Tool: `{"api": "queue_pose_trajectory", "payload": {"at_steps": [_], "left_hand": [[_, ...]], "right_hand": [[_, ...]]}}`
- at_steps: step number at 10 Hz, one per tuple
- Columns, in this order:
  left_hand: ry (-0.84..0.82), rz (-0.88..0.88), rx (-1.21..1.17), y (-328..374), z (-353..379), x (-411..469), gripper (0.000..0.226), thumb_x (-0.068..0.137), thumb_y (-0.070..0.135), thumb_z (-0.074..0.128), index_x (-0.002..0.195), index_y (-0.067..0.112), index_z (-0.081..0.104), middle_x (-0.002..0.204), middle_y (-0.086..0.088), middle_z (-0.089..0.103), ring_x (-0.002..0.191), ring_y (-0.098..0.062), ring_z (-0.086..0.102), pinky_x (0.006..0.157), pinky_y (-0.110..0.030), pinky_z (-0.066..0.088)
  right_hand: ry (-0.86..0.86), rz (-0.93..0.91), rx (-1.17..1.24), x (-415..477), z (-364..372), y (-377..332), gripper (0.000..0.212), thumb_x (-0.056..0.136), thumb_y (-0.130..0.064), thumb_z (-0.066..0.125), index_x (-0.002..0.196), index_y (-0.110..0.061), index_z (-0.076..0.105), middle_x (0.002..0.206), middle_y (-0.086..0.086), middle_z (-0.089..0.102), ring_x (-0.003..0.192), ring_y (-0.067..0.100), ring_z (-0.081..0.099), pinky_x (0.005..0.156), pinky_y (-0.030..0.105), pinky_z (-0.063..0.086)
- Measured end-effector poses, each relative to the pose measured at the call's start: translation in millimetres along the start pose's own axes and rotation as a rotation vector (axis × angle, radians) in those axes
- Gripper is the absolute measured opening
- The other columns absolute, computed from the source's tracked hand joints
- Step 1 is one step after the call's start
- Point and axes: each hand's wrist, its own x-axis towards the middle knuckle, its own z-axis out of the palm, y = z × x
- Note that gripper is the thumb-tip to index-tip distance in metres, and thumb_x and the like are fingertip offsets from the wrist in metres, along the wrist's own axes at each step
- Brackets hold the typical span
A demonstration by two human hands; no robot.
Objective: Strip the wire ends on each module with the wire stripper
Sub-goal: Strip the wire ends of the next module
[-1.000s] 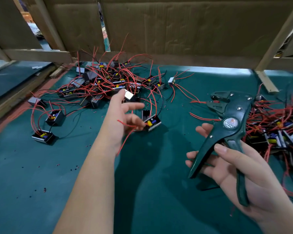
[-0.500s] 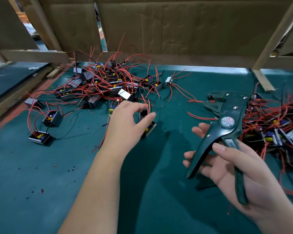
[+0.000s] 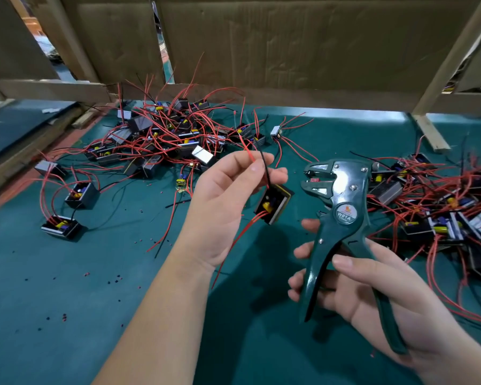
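Two wires, a red wire [image 3: 246, 147] and a black wire [image 3: 263, 165], are pinched together between the thumb and forefinger of my left hand [image 3: 228, 195], and the module [image 3: 274, 202] they belong to hangs just under that pinch, tilted, above the green mat [image 3: 67, 301]. The other fingers of that hand are loosely curled behind it. My right hand [image 3: 372, 295] is wrapped round the handles of the wire stripper [image 3: 342, 218], fingers on one handle and thumb over the other, with the handles spread and the jaws gaping toward the module, near it but apart. I judge the module light, since two thin wires carry it, and it will likely swing and twist on them. The wires look soft and springy, so a free end will wander unless I hold it close to the tip. I would slide the pinch up one wire, leaving only a short end free to feed into the jaws. Pulling hard against the solder joint seems the risk. More modules lie tangled in a heap at the left [image 3: 164, 140] and another at the right [image 3: 442, 207], with insulation crumbs [image 3: 114, 279] scattered on the mat.
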Motion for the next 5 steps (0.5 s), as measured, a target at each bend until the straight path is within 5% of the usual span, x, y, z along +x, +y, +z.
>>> {"api": "queue_pose_trajectory", "payload": {"at_steps": [2,3,4,5], "left_hand": [[0.010,0.034,0.113,2.0,3.0,-0.5,0.019,0.091,0.019,0.049,0.078,0.013,0.061,0.068,0.010,0.063,0.082,-0.011,0.065,0.080,-0.019,0.049],[0.021,0.021,0.173,5.1,5.6,-3.7,0.023,0.086,0.020,0.058,0.067,0.024,0.071,0.067,0.010,0.064,0.062,-0.005,0.057,0.056,-0.019,0.047],[0.030,0.019,0.252,8.8,7.4,-5.1,0.020,0.084,0.024,0.060,0.069,0.029,0.072,0.064,0.010,0.058,0.052,-0.005,0.043,0.046,-0.018,0.034],[0.033,0.033,0.279,9.9,9.4,-4.8,0.015,0.083,0.023,0.062,0.070,0.027,0.070,0.063,-0.006,0.044,0.056,-0.019,0.036,0.049,-0.026,0.024]], "right_hand": [[-0.147,0.046,0.079,-1.1,-2.8,-1.7,0.072,0.053,-0.007,0.086,0.119,0.003,0.060,0.093,0.030,0.061,0.074,0.048,0.061,0.069,0.055,0.051],[-0.174,0.134,0.461,-2.5,4.0,-5.6,0.059,0.079,0.028,-0.002,0.128,0.029,0.029,0.118,0.052,0.040,0.107,0.064,0.043,0.099,0.064,0.033],[-0.347,0.127,0.612,-9.8,12.5,-11.7,0.086,0.056,0.015,-0.045,0.123,0.038,0.002,0.128,0.059,0.013,0.122,0.065,0.020,0.110,0.062,0.012],[-0.431,0.143,0.704,-11.8,12.6,-6.5,0.064,0.077,0.017,-0.023,0.132,0.032,0.006,0.128,0.057,0.013,0.118,0.065,0.017,0.109,0.063,0.010]]}}
